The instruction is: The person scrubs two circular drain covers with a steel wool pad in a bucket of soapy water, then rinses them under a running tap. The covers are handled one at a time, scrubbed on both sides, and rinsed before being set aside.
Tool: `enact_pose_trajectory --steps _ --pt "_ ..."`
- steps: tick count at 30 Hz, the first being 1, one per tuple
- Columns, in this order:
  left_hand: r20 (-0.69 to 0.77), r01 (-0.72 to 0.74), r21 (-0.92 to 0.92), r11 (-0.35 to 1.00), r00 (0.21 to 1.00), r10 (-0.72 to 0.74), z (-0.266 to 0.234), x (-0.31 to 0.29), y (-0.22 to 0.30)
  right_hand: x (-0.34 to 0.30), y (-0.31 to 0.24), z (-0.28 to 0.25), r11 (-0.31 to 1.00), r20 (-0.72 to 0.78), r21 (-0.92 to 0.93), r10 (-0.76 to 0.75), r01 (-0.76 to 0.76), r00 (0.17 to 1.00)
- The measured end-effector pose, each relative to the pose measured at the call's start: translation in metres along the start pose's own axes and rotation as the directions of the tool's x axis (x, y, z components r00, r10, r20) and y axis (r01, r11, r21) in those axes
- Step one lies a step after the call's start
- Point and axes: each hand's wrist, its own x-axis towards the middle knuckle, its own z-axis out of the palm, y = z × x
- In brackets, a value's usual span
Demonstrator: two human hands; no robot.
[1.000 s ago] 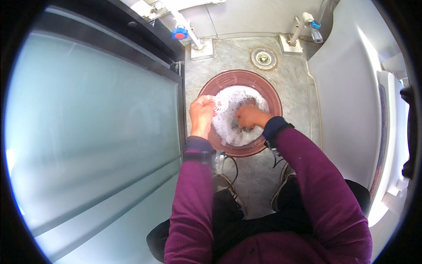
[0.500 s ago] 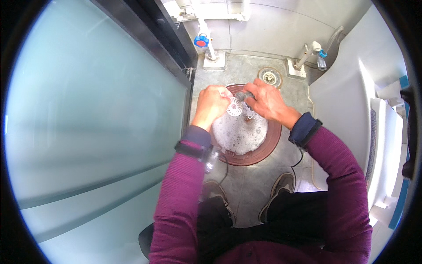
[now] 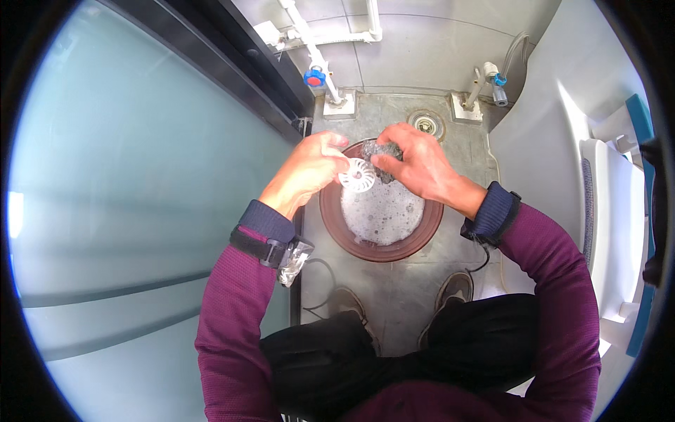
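My left hand pinches the edge of a round white slotted drain strainer, its flat side tilted up. Close beside it on the right, my right hand is closed around a grey steel wool scourer. A small gap seems to separate the scourer from the strainer, though they nearly touch. Both are held above a reddish-brown basin, which stands on the floor and holds water covered with white suds.
A round floor drain lies behind the basin. Pipes with a blue-handled valve and a small tap rise at the back wall. A frosted glass door stands at left, white fixtures at right. My shoes are near the basin.
My left hand has moved left and slightly down with the strainer. The right hand has shifted a little left, and the scourer shows more plainly. The view has shifted slightly.
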Motion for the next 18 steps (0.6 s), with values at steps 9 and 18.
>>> enact_pose_trajectory --steps 9,18 --pt "-0.104 -0.126 -0.042 0.991 0.987 0.121 -0.011 -0.015 0.014 -0.003 0.0 -0.028 0.988 -0.044 0.123 0.094 -0.088 0.995" --pt "-0.115 -0.114 0.062 0.992 0.986 0.12 -0.007 -0.015 0.017 -0.003 -0.007 -0.026 0.965 0.006 0.258 0.048 -0.048 0.999"
